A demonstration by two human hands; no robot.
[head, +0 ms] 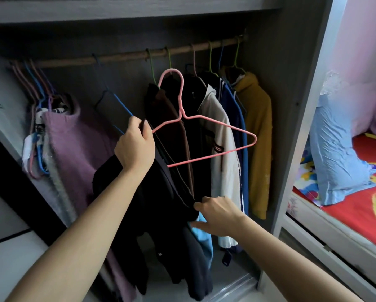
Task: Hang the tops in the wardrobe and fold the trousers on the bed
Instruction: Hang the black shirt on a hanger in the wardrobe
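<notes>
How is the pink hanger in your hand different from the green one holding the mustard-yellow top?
The pink hanger is off the rail, held tilted by the left hand; the green hanger hooks over the rail. The visible part of the pink hanger's frame is bare; the green hanger carries the mustard top. Both are thin wire hangers.

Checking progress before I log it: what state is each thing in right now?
pink hanger: off the rail, pinched at one end by the left hand
black top: not on a hanger, gripped at its edge by the right hand
mustard top: hanging on the rail
wardrobe: open
</notes>
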